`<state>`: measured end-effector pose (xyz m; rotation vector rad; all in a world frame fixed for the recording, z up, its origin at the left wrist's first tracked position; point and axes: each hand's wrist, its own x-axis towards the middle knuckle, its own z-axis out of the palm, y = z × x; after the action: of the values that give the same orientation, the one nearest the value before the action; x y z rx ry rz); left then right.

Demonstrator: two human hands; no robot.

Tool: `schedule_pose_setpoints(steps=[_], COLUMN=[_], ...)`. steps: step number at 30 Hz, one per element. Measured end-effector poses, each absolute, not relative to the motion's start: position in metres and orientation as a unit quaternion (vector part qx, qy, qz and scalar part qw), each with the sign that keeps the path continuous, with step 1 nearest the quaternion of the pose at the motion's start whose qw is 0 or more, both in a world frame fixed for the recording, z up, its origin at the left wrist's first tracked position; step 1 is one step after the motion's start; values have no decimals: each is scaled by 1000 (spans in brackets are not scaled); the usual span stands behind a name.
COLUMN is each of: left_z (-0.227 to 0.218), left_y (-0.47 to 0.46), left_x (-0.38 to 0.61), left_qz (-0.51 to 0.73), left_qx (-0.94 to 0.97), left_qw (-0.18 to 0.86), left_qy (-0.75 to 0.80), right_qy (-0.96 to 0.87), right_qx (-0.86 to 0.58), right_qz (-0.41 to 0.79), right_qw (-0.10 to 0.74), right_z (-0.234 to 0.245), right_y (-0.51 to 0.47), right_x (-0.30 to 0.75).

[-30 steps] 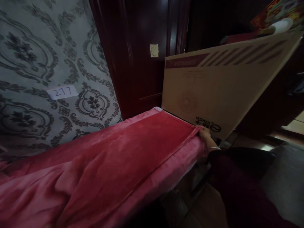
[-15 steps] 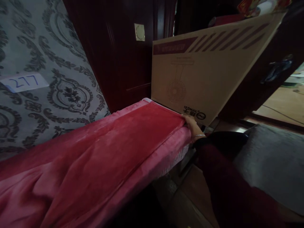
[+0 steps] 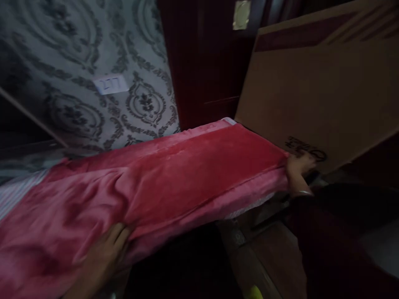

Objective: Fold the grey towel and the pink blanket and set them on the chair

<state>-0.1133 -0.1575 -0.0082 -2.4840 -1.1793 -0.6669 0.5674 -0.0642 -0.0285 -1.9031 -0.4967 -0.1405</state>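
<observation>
A pink-red plush blanket lies over a long, narrow raised surface, smooth at the far right and rumpled at the left. Lighter pink plush hangs below its front edge, with a whitish gathered rim under it. My left hand is at the front edge on the lower left, its fingers curled on the fold of the blanket. My right hand, with a thin bangle at the wrist, is closed at the far right corner of the blanket, beside the cardboard box. Blur softens its fingers.
A large cardboard box stands against the blanket's far end. Behind are patterned wallpaper with a paper label, and a dark red door panel. Striped fabric shows at the left. Floor tiles lie below.
My view has swung left, so the blanket and box sit further right in the picture. My left hand has come into view on the blanket; my right hand stays at its far corner.
</observation>
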Motion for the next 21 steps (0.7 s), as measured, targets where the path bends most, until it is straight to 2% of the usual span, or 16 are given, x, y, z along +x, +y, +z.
schedule_pose_setpoints(steps=[3,6,11,15,21], left_z=[1,8,5,1,-3], left_y=[-162,-164,-166,-169,-185], left_x=[-101,-89,-79,-71,-88], left_qz=[-222,-216,-224,-213,-227], left_qx=[-871,-868,-859,-849,-862], left_qw=[171,197,211,192,88], left_qy=[-403,-403,-410,-444,-445], right_qy=[-305,-539,-791,-837,-819], right_qx=[-760,-625,-398,-355,-342], right_qz=[-95,14,106,81,75], right_qw=[566,564,453,408,455], right_z=[-36,-49,-54,-51,-77], right_y=[-77,-101,-151,-160,-148], right_x=[499,395,221,143,121])
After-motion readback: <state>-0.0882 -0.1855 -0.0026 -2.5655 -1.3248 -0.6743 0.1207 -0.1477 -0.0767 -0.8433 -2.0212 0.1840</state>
